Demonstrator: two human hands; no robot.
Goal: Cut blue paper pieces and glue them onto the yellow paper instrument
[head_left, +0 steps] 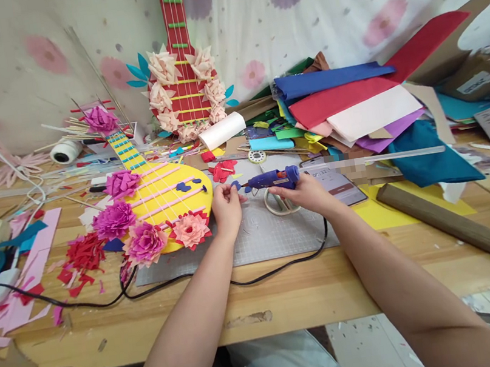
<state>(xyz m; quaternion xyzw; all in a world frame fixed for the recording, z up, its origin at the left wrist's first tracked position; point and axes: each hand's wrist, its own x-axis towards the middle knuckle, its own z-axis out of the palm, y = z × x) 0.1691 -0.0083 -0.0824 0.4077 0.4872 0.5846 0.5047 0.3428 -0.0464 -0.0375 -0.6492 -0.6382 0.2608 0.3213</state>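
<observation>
My right hand (308, 192) grips the blue plastic glue gun (274, 178) over the grey mat (271, 235). My left hand (226, 207) pinches a tiny blue paper bit (236, 185) at its tip. Hot glue could burn those close fingers.

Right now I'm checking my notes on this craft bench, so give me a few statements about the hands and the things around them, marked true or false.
1. The right hand holds a blue glue gun. True.
2. The left hand lies flat on the cutting mat. False: it is pinched together at the glue gun's nozzle, beside the yellow guitar.
3. A black cord runs across the front of the table. True.
4. The yellow guitar bears only blue flowers. False: its flowers are pink and magenta.
</observation>
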